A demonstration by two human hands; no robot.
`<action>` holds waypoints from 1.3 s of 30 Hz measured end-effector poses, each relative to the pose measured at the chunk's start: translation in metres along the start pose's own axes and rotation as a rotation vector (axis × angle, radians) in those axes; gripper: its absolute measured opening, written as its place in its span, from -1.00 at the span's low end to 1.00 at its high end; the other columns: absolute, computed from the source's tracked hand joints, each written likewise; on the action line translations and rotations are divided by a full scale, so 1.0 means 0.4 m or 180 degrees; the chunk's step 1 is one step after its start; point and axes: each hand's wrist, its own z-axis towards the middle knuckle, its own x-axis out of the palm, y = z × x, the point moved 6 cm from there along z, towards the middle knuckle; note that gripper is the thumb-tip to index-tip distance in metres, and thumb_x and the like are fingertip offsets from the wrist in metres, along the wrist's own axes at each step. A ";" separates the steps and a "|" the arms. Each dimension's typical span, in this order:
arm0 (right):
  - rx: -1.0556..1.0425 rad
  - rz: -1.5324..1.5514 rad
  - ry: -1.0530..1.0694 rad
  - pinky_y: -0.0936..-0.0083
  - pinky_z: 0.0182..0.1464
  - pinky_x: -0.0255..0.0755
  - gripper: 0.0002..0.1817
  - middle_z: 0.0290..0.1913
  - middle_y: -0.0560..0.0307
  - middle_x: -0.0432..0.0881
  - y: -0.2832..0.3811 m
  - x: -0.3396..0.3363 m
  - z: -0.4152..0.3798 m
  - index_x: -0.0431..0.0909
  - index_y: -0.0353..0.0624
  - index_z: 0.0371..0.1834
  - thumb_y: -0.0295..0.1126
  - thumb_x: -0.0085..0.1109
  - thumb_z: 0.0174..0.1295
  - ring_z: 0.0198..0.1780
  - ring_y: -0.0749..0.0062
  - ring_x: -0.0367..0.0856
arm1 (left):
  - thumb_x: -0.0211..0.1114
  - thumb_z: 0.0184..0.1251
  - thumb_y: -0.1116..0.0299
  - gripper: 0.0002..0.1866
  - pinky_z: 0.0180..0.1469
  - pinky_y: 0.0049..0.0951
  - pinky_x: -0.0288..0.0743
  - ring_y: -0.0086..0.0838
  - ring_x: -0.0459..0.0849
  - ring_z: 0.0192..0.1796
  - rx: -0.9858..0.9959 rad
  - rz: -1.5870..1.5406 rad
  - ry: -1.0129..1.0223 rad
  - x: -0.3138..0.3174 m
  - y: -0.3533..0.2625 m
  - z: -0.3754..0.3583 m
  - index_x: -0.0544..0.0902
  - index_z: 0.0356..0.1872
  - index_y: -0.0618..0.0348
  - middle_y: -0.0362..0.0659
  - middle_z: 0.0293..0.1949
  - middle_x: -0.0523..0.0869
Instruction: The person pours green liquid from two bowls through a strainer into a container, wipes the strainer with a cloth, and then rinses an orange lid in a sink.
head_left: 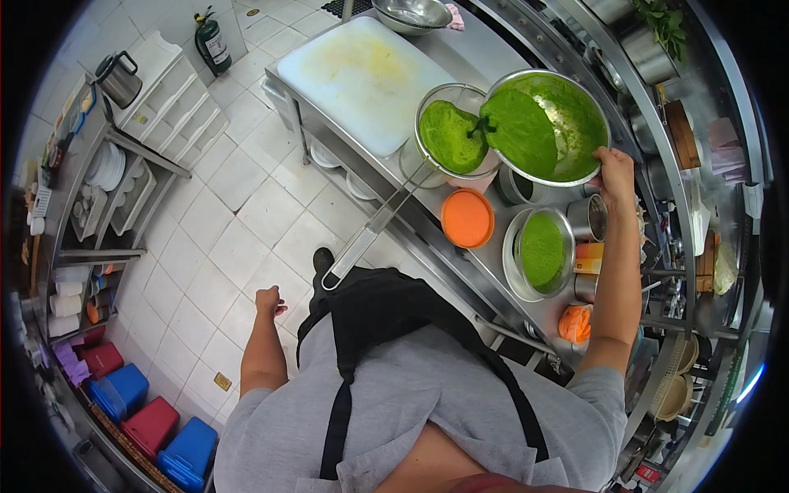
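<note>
My right hand (616,174) grips the rim of a metal mixing bowl (606,123). The bowl is tilted to the left, and thick green purée (526,127) lies against its lower side and at its lip. Under that lip sits a long-handled strainer (393,205) with a mound of green purée (450,135) in it, resting over a clear container (411,164). The strainer's handle sticks out past the counter edge towards my apron. My left hand (269,301) hangs low over the floor, fingers loosely curled, with nothing visible in it.
Near the strainer stand an orange-lidded tub (468,218) and a metal bowl of green stuff (542,251). A white cutting board (370,78) lies further along the counter. Shelves with dishes (107,168) and lidded bins (119,390) line the left side.
</note>
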 end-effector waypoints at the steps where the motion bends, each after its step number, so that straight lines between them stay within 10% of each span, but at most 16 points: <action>1: -0.0005 -0.0002 -0.0011 0.49 -0.55 0.65 -0.84 -0.43 0.06 0.64 -0.001 -0.001 0.002 0.55 -0.37 -0.34 -0.46 0.07 0.17 -0.53 0.46 0.64 | 0.16 0.30 0.20 -0.65 -0.63 -0.29 0.48 -0.07 0.70 -0.52 0.0007 0.0006 -0.0001 0.000 -0.001 -0.002 0.47 -0.25 0.41 0.18 -0.33 0.67; 39: 0.0020 -0.0036 0.0003 0.52 -0.56 0.63 -0.83 -0.42 0.06 0.66 0.006 0.003 -0.014 0.57 -0.35 -0.32 -0.44 0.07 0.18 -0.53 0.47 0.64 | 0.15 0.32 0.19 -0.62 -0.63 -0.30 0.47 -0.07 0.72 -0.50 -0.0009 0.0048 0.0053 -0.009 -0.005 0.001 0.46 -0.19 0.42 0.18 -0.31 0.67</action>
